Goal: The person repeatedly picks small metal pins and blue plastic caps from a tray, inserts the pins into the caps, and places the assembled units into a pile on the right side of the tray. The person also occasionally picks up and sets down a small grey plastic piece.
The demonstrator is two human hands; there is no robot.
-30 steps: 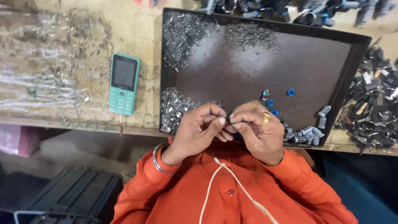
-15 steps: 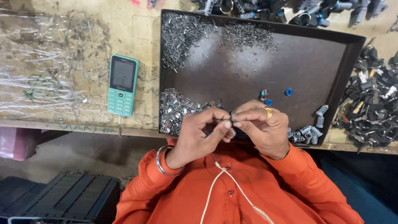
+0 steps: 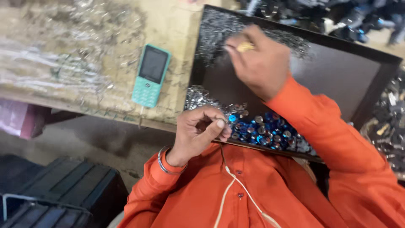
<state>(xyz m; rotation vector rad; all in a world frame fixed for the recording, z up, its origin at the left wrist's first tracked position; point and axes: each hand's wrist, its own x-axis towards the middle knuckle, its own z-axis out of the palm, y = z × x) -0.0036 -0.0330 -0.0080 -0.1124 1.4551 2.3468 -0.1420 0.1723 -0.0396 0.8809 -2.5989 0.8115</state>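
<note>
My left hand (image 3: 198, 133) hovers at the near edge of a dark brown tray (image 3: 333, 80), thumb pressed against forefinger in a pinch on a small metal part that is barely visible. My right hand (image 3: 257, 59), with a gold ring, reaches across to the tray's far left, over a heap of tiny silver metal pieces (image 3: 211, 29). Its fingertips point down into the heap and are hidden behind the hand. A row of round blue and silver parts (image 3: 261, 131) lies along the tray's near edge, just right of my left hand.
A teal keypad phone (image 3: 151, 76) lies on the worn wooden table left of the tray, beside scattered metal bits (image 3: 71, 71). Dark metal parts (image 3: 388, 126) are piled right of the tray and behind it. A black crate (image 3: 63, 190) sits on the floor at lower left.
My hands have parted: the right one left the left hand and reached up to the silver heap at the tray's far left. The left stays pinched near the tray's front edge.
</note>
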